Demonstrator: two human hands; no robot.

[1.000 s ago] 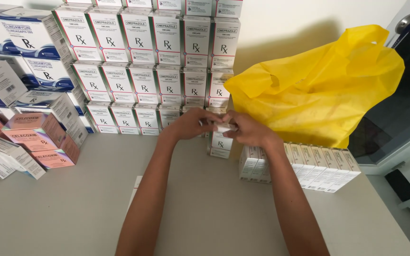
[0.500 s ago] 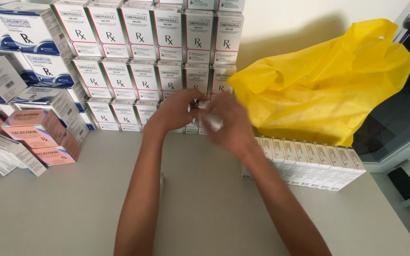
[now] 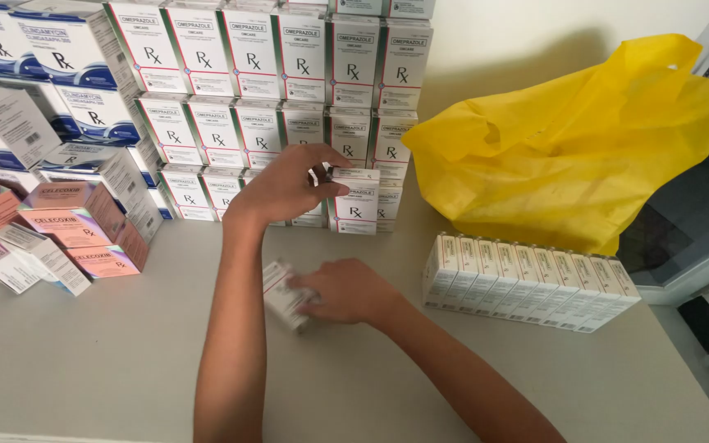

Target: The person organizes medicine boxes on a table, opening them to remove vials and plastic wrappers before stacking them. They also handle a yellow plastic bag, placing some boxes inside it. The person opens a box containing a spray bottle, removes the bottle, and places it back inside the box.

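Against a pale wall we see a grey table (image 3: 108, 361) with a stack (image 3: 264, 90) of white medicine boxes with green edges, several rows high. Left of it are white and blue boxes (image 3: 34, 74), and in front of those, pink boxes (image 3: 67, 226) lying at angles. On the right a yellow bag (image 3: 576, 139) slumps against the wall, and just before it a row of narrow white boxes (image 3: 527, 283) stands side by side on the table.

Our left hand (image 3: 285, 184) reaches up to the stack's low right end. Its fingers are spread and curled over the top edge of one white box (image 3: 356, 201) that stands at the front of the stack, thumb on the near face, so the hand grips that box.

Our right hand (image 3: 342, 291) lies lower, near the middle of the table, crossed in front of the left forearm. Its fingers are closed on a small box (image 3: 282, 295), tilted and blurred, close to the table; we cannot tell whether it touches it.
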